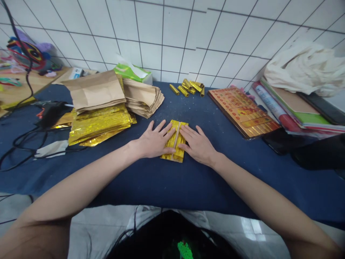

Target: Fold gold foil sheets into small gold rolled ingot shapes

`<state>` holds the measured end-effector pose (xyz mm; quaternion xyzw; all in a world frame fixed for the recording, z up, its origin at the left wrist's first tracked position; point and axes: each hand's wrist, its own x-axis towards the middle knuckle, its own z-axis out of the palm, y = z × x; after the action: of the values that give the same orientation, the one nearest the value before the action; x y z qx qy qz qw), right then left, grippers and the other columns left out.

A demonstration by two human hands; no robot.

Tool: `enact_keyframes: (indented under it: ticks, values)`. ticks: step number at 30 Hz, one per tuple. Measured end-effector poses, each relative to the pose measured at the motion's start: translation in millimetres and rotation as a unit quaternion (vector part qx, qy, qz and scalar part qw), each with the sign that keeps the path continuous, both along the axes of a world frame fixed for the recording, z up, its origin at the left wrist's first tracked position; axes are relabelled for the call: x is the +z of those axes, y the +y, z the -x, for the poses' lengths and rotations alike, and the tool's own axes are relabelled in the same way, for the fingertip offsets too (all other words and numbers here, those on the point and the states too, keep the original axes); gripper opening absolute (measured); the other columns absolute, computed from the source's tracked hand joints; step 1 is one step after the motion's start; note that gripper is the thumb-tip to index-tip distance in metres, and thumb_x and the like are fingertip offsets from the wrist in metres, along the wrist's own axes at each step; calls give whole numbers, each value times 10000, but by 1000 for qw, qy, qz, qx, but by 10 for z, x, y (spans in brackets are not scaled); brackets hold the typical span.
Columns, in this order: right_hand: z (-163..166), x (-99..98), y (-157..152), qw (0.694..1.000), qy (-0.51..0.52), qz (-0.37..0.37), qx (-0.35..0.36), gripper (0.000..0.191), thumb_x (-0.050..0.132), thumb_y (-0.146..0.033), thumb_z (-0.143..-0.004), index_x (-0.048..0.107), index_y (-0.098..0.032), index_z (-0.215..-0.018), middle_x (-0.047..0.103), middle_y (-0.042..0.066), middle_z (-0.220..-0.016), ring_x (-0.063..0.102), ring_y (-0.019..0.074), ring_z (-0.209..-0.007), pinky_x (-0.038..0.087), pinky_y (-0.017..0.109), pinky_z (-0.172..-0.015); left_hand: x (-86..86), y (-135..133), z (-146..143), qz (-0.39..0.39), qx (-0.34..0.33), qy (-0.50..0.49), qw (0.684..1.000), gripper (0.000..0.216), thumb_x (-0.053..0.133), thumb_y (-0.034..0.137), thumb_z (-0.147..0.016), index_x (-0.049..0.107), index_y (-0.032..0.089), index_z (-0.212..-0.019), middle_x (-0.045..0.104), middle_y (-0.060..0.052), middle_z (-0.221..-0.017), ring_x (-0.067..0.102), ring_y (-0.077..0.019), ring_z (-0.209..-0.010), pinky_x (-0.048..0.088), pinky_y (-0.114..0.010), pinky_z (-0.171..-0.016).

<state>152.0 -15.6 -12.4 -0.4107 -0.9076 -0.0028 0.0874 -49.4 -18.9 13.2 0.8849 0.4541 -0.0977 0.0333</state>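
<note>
A sheet of gold foil paper (181, 152) lies on the blue cloth in front of me, both its side edges folded inward so that a narrow brown strip shows down the middle. My left hand (156, 140) rests flat on its left half, fingers spread. On the right half lie the outstretched fingertips of my right hand (198, 144), the palm on the cloth beside it. Both hands are open and press the paper from above without gripping it. Parts of the folded sheet are hidden under the fingers.
Left are stacked gold sheets (101, 124), brown paper (94, 90) and a black glue gun (51, 112) with its cable. Several rolled gold tubes (188, 87) lie near the tiled wall. At right sit an orange-gold printed pack (244, 111) and piled books (304, 108) under cream cloth (307, 70).
</note>
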Motion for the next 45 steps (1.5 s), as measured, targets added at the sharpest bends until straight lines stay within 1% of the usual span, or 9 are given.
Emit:
enact_keyframes:
  ticks: [6,11,15,18,25,30,34,37,45]
  values:
    - [1,-4,0,1000,-22,15,8,683,227,-545,-904,344,-59,-1369,349,153,-1433,286,260,-1346,218,539,-1075,-3,5,7,18,-4,-21,1000,768,239,627,-856,117,157,-1451,75,-54,-1523,-2,-306,-1399,99,-592,-1077]
    - [-10,-10,9,1000,29,-8,2,559,290,-455,-924,390,-107,-1350,395,131,-1414,339,229,-1322,233,506,-1079,2,23,5,28,-7,-18,999,754,251,613,-861,127,159,-1450,99,-68,-1521,14,-312,-1398,84,-594,-1075]
    - [-1,5,11,997,62,-42,3,386,366,-291,-916,531,-180,-1246,480,105,-1359,414,219,-1269,263,466,-1070,-4,29,14,23,-11,-21,999,732,282,606,-857,163,188,-1446,111,-88,-1520,36,-333,-1393,96,-607,-1061]
    - [29,30,43,997,69,-40,20,355,366,-198,-896,587,-200,-1173,480,100,-1359,412,218,-1268,296,459,-1052,-15,35,20,26,-17,-25,999,735,286,615,-851,186,187,-1441,110,-95,-1520,30,-340,-1392,92,-615,-1055]
    - [87,123,200,996,74,-7,45,241,446,-151,-823,678,-181,-880,462,112,-1368,380,260,-1286,321,507,-1023,-35,43,12,34,-14,-34,999,779,279,641,-840,124,184,-1452,97,-111,-1520,36,-343,-1392,107,-615,-1050]
    - [104,201,250,997,48,21,59,224,480,-143,-808,665,-182,-928,421,107,-1399,334,277,-1314,301,522,-1033,-21,38,2,36,-16,-38,998,778,304,636,-837,156,174,-1445,108,-117,-1519,43,-345,-1391,120,-616,-1048]
    - [131,229,285,998,6,37,57,197,503,-122,-791,653,-142,-916,396,142,-1410,307,291,-1329,299,496,-1046,-5,37,-1,41,-11,-39,998,797,309,631,-839,139,144,-1445,106,-110,-1520,39,-337,-1392,120,-614,-1053]
    - [147,227,308,997,-13,36,61,179,493,-116,-796,643,-136,-891,373,140,-1425,294,290,-1336,295,495,-1051,-5,37,1,42,-7,-46,998,832,315,644,-828,114,126,-1447,97,-109,-1520,31,-334,-1393,113,-609,-1058]
    - [122,227,358,996,-28,34,84,203,455,-134,-821,627,-156,-926,309,120,-1464,272,295,-1346,290,517,-1046,-2,35,-4,44,-6,-47,998,821,310,648,-827,115,148,-1449,92,-114,-1520,38,-337,-1393,108,-606,-1059]
